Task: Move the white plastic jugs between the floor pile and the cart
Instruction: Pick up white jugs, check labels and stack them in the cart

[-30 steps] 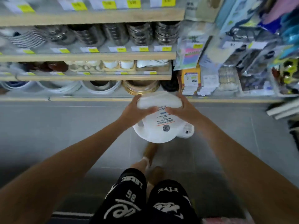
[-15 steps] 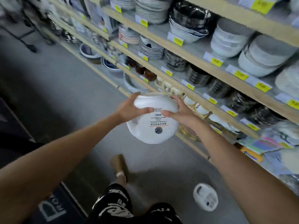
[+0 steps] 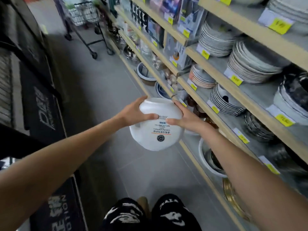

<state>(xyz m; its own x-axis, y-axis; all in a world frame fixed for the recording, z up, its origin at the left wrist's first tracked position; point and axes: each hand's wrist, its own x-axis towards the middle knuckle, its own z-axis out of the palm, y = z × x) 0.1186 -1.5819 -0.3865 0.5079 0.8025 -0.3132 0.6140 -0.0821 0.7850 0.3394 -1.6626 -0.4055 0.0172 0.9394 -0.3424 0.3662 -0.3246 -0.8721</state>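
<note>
Jug between left hand, right hand

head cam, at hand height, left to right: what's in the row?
black lettered mat → left hand → white jug, held between both hands → right hand → dark-rimmed plate stack on the shelf

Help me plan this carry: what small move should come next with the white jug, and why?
Probably walk forward along the aisle with the white jug, both hands on it. The left hand and right hand grip its sides, it hangs above the floor, and the cart stands farther ahead beside the shelves.
</note>
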